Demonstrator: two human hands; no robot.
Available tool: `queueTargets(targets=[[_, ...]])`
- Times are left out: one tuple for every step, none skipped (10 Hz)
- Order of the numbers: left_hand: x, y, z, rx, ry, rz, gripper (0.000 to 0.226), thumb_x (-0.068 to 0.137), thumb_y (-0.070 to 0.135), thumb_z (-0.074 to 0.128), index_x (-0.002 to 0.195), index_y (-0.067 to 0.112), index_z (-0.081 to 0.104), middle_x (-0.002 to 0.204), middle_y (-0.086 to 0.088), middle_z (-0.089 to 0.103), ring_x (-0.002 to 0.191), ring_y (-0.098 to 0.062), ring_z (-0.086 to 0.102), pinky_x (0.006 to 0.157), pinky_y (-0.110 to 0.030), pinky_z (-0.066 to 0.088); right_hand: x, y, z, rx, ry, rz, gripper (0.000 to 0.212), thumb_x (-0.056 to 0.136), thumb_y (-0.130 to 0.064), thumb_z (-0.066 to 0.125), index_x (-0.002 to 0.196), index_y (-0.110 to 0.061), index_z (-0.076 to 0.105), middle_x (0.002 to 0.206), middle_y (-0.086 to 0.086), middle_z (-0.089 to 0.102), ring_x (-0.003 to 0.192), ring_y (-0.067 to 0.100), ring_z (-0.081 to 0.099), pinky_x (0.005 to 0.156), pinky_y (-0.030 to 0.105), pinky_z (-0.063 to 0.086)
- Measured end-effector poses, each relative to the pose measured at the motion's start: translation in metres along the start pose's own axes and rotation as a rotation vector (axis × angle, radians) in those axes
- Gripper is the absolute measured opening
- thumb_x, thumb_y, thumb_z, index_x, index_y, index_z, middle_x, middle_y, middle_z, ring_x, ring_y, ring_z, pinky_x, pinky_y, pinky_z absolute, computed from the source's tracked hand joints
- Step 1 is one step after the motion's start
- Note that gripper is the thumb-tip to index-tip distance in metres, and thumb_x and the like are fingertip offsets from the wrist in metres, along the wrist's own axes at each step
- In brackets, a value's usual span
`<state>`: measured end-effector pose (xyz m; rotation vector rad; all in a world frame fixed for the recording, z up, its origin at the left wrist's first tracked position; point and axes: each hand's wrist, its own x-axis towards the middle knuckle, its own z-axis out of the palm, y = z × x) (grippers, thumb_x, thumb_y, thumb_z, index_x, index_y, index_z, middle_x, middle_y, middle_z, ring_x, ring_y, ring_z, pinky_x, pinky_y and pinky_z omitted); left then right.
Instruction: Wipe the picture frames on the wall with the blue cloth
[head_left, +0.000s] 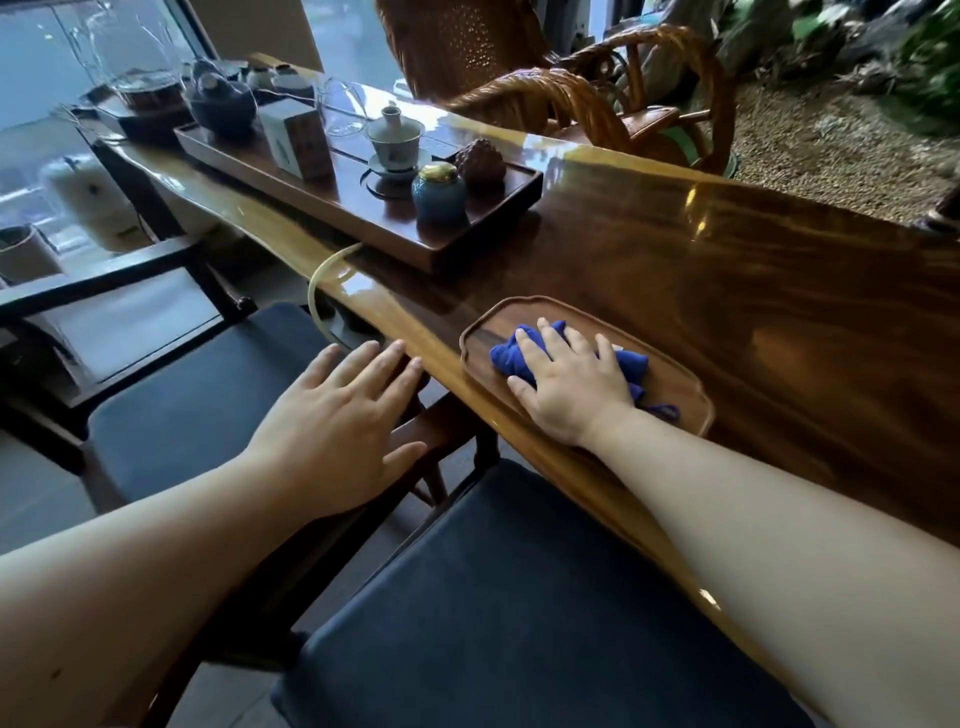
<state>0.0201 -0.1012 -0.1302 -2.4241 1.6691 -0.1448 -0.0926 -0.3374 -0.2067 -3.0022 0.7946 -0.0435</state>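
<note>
The blue cloth (506, 356) lies bunched up on a small scalloped wooden tray (691, 400) near the front edge of the glossy wooden table (753, 291). My right hand (571, 384) rests flat on top of the cloth, fingers spread over it and pressing down. My left hand (343, 415) hovers open, palm down, over the gap between two chairs, left of the tray and holding nothing. No picture frames or wall are in view.
A long dark tea tray (483, 228) further left holds a lidded cup (395, 137), a blue jar (439, 192), a box and a teapot (221, 101). Two dark cushioned chairs (519, 597) stand below the table edge. A rattan chair (571, 98) stands behind the table.
</note>
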Motion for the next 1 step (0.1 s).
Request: queueTargets(targets=[[-0.0047,-0.0042,-0.0074,0.026,-0.056,-0.07,0.085,0.083,0.074,0.009,0.152,0.023,0.003,0.162,-0.003,0.009,0.148,-0.023,0.004,0.121,-0.048,0.007,-0.0016,0.0003,-0.0123,0.034,-0.083,-0.013,0.078,0.081,-0.075,0.009,0.148,-0.035,-0.001,0.159,0.009,0.002,0.142,0.038,0.003,0.109,0.061,-0.002]])
